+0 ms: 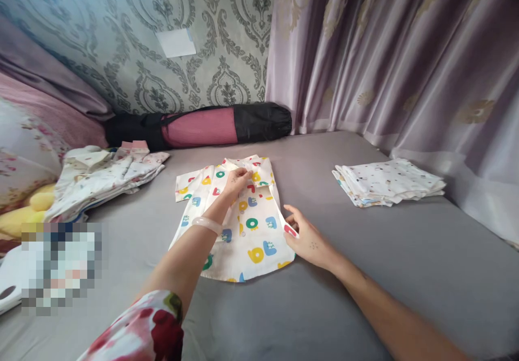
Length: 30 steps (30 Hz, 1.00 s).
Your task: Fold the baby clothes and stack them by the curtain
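Observation:
A small white short-sleeved shirt (227, 258) with colourful letter prints lies front up on the grey bed sheet, its collar pointing away from me. My left hand (238, 182) is closed on the shirt's front just below the collar, fingers pinched at the button placket. At the shirt's right side, my right hand (308, 239) grips the side edge between thumb and fingers, and a bit of the cloth is lifted there. Part of the shirt's left half is hidden under my left forearm, which wears a pale bangle.
A folded stack of white printed cloths (389, 182) lies to the right. More printed baby clothes (117, 174) are piled at the left, by a yellow plush thing (28, 209). Against the wall rests a long black and pink bag (198, 126). Purple curtains (365, 53) hang at the right.

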### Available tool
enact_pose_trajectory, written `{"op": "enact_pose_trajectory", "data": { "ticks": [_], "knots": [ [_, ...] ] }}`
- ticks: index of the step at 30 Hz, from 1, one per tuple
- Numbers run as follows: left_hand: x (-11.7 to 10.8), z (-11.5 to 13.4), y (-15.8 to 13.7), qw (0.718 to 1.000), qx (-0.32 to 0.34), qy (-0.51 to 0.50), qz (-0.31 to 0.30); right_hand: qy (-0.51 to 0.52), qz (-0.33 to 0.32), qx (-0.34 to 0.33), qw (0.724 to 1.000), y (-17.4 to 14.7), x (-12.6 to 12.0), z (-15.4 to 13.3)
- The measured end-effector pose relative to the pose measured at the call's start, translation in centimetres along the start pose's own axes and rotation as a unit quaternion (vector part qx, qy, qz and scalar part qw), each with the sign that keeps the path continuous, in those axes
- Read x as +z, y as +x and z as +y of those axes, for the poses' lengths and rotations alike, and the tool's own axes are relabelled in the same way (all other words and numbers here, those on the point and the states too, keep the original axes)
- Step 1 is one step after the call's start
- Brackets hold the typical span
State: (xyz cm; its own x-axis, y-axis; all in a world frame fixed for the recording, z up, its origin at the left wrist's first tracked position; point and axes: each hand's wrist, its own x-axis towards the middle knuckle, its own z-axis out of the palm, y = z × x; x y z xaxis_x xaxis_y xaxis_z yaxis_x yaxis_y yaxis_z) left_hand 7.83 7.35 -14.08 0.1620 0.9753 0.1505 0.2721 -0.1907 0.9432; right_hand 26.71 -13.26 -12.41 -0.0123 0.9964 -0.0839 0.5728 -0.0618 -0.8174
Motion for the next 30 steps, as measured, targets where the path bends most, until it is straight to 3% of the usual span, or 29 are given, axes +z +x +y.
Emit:
{"op": "enact_pose_trajectory", "data": {
  "ticks": [6, 18, 30],
  "knots": [
    [-0.1, -1.5, -0.2, 0.998, 0.021, -0.03, 0.045, -0.02, -0.01, -0.038, 0.999, -0.4, 0.4, -0.2],
    [0.0, -2.3, 0.0, 0.992, 0.024, -0.073, 0.096, -0.084, -0.044, -0.104, 0.99, -1.2, 0.1, -1.2],
    [0.0, -2.0, -0.3, 0.987, 0.042, 0.045, 0.146, -0.105, -0.115, -0.236, 0.959, -1.5, -0.4, -1.9]
  ]
}}
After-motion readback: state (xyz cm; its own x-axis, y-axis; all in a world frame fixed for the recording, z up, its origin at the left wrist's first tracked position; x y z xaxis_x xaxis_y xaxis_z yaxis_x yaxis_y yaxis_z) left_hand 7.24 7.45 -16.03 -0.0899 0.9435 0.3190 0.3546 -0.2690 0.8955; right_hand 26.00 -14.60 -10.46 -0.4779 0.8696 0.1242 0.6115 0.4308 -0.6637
